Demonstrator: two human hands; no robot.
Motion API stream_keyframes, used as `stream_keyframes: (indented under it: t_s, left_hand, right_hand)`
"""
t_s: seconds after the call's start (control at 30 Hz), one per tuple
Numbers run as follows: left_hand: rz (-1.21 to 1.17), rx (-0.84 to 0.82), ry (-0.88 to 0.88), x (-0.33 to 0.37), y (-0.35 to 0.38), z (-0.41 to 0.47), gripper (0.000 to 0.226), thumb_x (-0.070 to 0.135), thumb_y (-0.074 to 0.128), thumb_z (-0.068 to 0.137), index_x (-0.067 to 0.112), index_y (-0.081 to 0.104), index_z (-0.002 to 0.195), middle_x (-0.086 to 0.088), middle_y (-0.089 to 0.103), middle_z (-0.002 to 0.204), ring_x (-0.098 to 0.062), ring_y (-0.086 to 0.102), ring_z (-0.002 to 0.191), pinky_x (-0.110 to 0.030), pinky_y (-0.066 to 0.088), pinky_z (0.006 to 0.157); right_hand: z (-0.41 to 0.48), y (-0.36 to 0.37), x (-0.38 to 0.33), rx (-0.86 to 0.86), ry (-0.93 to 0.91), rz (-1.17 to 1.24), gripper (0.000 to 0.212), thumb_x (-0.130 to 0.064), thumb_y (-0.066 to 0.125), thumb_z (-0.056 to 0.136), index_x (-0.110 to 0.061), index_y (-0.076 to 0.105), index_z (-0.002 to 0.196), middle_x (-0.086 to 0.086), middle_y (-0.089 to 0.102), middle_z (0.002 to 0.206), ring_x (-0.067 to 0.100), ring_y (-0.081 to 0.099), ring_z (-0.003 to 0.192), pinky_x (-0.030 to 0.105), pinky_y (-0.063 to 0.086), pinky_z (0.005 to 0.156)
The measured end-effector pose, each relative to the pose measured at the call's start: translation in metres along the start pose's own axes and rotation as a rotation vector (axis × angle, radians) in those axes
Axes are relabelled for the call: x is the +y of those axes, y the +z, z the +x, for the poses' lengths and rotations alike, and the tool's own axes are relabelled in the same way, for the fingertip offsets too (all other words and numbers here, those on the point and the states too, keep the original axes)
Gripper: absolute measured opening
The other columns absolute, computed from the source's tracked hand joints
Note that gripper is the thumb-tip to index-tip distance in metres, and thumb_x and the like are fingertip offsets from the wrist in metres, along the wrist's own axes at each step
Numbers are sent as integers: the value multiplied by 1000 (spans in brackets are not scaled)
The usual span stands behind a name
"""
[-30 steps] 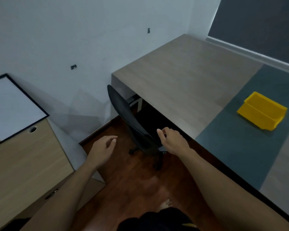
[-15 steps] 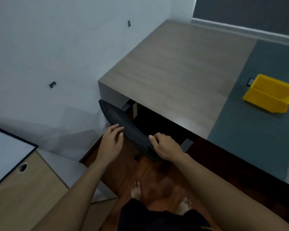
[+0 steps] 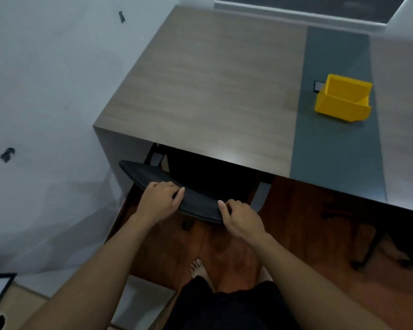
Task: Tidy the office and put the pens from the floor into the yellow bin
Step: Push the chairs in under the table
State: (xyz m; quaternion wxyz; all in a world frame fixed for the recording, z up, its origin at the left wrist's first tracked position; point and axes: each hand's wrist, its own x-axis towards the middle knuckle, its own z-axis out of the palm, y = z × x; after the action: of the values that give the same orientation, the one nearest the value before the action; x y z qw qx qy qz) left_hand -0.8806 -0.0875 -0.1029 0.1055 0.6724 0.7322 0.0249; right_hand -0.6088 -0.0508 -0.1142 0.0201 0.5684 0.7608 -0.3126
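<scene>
Fingers first: both sets are curled over the top edge of a black chair back (image 3: 172,186). The left hand (image 3: 159,201) has its fingers (image 3: 163,186) wrapped down over the far side of the backrest with the thumb pointing right along the rim, so it's a proper grip. The right hand (image 3: 242,219) is clamped on the right end of the same edge, thumb up against the near face, fingers folded over the top.

The chair itself sits tucked under the near edge of the table (image 3: 212,91), seat mostly hidden in the shadow below. A bare foot (image 3: 199,270) stands on the reddish wood floor (image 3: 308,222) right behind it.

The yellow bin (image 3: 342,101) is up on the table, well off to the right of the hands, sitting on a grey-green strip (image 3: 332,151) that runs across the top. A small dark thing (image 3: 318,86) peeks out just behind its left corner, too small to make out. Can't spot any pens on the visible floor.
</scene>
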Motion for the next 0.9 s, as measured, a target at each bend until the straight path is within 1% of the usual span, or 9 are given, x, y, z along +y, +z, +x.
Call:
stream_keyframes:
  t_s: [0.07,0.13,0.27,0.37,0.5,0.67,0.73,0.9]
  left_hand:
    - [59,-37,7,-8,-3,10,56,52,33,108,26,81,98,8,78,100,-17,72,95,-41,47,93]
    - [105,-47,9,-17,-4,19,55,53,34,106,26,82,97,6,79,102,-19,72,97,-41,47,91]
    - [153,-16,-16,-22,-3,31,52,51,38,101,26,83,92,6,79,95,-19,71,91,-40,45,88]
    - [140,29,-29,-23,-3,42,49,50,42,100,26,83,86,6,78,89,-19,70,87,-41,44,89]
    - [124,56,-42,-29,-5,62,50,50,41,98,26,83,86,5,78,88,-20,70,85,-41,44,89]
    - [127,70,-71,-40,-10,92,53,53,39,96,25,83,86,4,77,87,-23,70,86,-42,45,87]
    - [133,71,-79,-44,-13,106,53,53,39,95,25,82,86,2,77,88,-25,70,87,-42,45,86]
    - [136,71,-93,-57,-20,138,52,53,40,95,25,83,90,-1,79,93,-29,71,90,-42,45,86]
  right_hand:
    - [3,3,-1,46,26,-12,66,-72,24,106,-24,70,110,-1,69,101,21,67,91,44,58,82]
    - [6,6,-3,92,45,-28,61,-69,29,105,-26,72,107,-3,70,97,19,67,86,40,58,74]
    - [16,8,-7,128,83,-22,51,-65,36,104,-29,73,102,-6,69,94,18,66,84,38,54,69]
    - [29,3,-10,138,98,-10,47,-62,40,104,-29,73,103,-5,70,97,21,67,87,39,54,71]
    - [51,-6,-14,138,118,14,46,-62,43,102,-30,74,109,-1,73,107,28,69,98,41,56,79]
    - [85,-18,-21,143,116,21,43,-58,46,103,-28,75,112,3,75,111,32,68,104,37,45,76]
    - [99,-25,-24,110,95,12,44,-57,44,105,-26,73,112,4,73,111,32,66,105,37,43,76]
    - [136,-39,-33,29,74,0,50,-61,37,103,-25,70,116,8,71,113,33,64,107,41,48,80]
